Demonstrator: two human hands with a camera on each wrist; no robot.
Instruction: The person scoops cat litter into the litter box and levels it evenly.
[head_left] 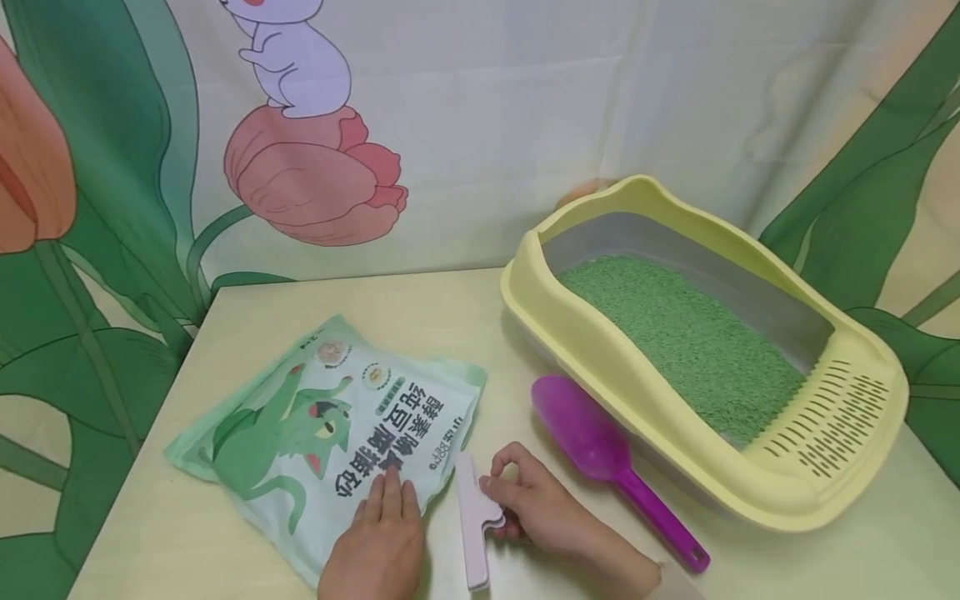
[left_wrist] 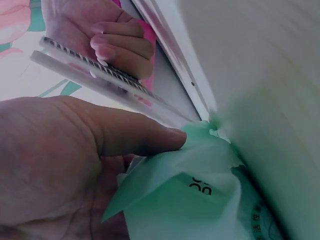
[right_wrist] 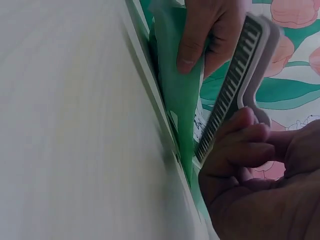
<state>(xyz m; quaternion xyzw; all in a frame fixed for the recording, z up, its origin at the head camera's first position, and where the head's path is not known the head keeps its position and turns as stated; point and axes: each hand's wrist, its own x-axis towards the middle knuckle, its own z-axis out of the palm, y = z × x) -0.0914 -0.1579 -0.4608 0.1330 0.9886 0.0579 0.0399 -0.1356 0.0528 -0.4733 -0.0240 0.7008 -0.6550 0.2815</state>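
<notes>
A pale green and white bag of cat litter [head_left: 322, 417], printed with a green cat, lies flat at the left of the table. My left hand [head_left: 378, 542] grips its near right edge, fingers laid on top and the thumb [left_wrist: 145, 135] against the green side. Beside that edge, my right hand [head_left: 543, 508] holds a pale lilac bag clip [head_left: 471, 525] by its handle, fingers curled around it. The clip's long jaws stand apart, and a row of teeth shows in both wrist views. It points along the bag's edge.
A yellow-rimmed litter box [head_left: 577, 325] stands at the right, with green pellets [head_left: 682, 342] inside and a slotted ledge at its near end. Against its near side lies a purple scoop [head_left: 585, 433]. Behind the table hangs a cloth [head_left: 480, 150] with printed flowers.
</notes>
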